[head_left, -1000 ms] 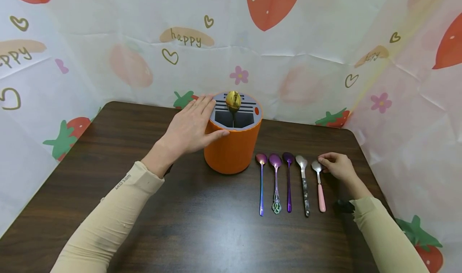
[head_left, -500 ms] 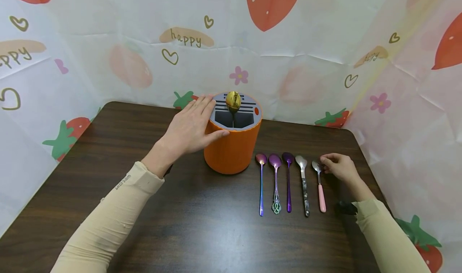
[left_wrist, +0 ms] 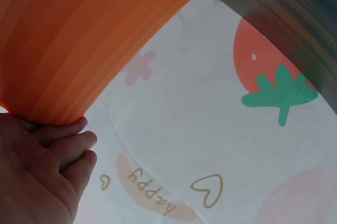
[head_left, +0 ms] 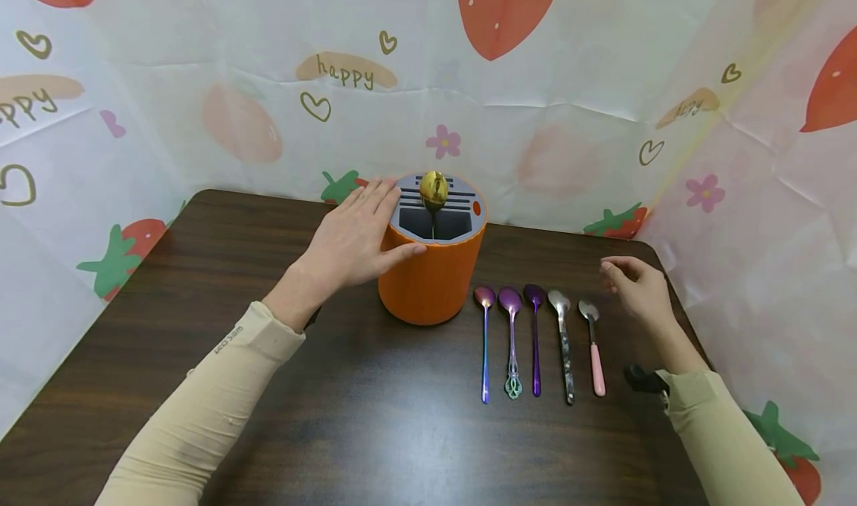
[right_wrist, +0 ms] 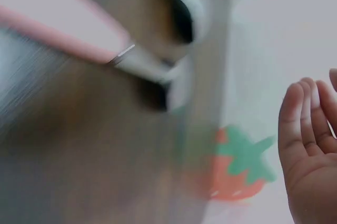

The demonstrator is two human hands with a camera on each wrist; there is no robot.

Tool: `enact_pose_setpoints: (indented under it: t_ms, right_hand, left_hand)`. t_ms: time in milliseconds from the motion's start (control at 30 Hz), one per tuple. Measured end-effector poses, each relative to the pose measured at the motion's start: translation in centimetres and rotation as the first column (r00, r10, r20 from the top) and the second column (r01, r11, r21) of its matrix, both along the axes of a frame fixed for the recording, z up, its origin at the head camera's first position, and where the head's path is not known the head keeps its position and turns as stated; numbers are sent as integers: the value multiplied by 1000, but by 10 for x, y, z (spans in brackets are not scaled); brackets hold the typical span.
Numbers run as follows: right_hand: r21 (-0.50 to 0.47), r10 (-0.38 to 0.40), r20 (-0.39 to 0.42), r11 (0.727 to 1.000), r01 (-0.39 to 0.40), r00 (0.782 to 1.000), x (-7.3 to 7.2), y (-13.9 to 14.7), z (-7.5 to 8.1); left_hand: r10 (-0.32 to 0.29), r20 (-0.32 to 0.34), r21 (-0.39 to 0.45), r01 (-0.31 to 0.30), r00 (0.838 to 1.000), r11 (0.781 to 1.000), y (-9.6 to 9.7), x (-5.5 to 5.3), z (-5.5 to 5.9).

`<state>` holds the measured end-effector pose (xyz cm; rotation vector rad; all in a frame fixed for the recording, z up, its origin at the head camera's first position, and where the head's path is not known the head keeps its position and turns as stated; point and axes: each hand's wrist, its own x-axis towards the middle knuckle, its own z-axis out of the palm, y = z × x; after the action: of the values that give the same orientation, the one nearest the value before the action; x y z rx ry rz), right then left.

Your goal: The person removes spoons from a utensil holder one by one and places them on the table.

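Observation:
An orange cylindrical cutlery holder [head_left: 428, 286] with a grey slotted top stands at the back middle of the table. Upright in its top is a gold spoon [head_left: 434, 190]. My left hand [head_left: 351, 234] rests on the holder's left upper edge, fingers straight and thumb across the front; the left wrist view shows the fingertips against the orange wall [left_wrist: 68, 50]. At the right, my right hand [head_left: 639, 290] is raised and holds nothing, its fingers loosely bent. Just left of it lies a spoon with a pink handle [head_left: 597, 368], bowl pointing away from me.
Left of the pink-handled spoon lie a spoon with a black mottled handle [head_left: 566, 350], a dark purple spoon [head_left: 535, 342], a purple spoon with an ornate handle [head_left: 512, 342] and a rainbow-coloured spoon [head_left: 485, 350]. A strawberry-print cloth [head_left: 556, 164] hangs behind the brown table [head_left: 321, 431].
My right hand has let go of the pink-handled spoon's bowl and lifted away, up and to the right. My left hand stays at the holder.

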<state>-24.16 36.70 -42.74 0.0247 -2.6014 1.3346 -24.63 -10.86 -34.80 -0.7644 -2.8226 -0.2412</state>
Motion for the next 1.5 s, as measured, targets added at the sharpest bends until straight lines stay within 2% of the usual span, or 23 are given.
enact_pose_setpoints:
  t_ms: [133, 233, 433, 633, 833, 1000, 1233, 1500]
  right_hand:
    - [-123, 32, -91, 992, -43, 995, -2, -19, 21]
    - [-167, 59, -145, 982, -83, 988, -3, -34, 38]
    - [-207, 117, -233, 964, -167, 966, -7, -65, 69]
    - [-191, 191, -277, 950, -248, 942, -16, -98, 90]
    - [-146, 253, -296, 941, -305, 921, -24, -130, 102]
    - [-122, 304, -271, 930, -346, 913, -28, -154, 110]
    - [-80, 365, -258, 915, -396, 895, -33, -182, 114]
    - [-36, 410, -228, 903, -428, 883, -32, -208, 120]
  left_hand:
    - [1, 4, 2, -1, 1000, 1000, 0, 1, -1]
    - [2, 8, 3, -2, 1000, 1000, 0, 1, -1]
    - [2, 3, 2, -2, 1000, 1000, 1, 1, 0]
    - [2, -7, -2, -2, 1000, 1000, 0, 0, -1]
    - [0, -11, -1, 0, 1000, 1000, 0, 0, -2]
    - [0, -10, -1, 0, 1000, 1000, 0, 0, -1]
    - [2, -13, -2, -2, 1000, 1000, 0, -1, -1]
    - [1, -13, 1, -1, 1000, 1000, 0, 0, -1]
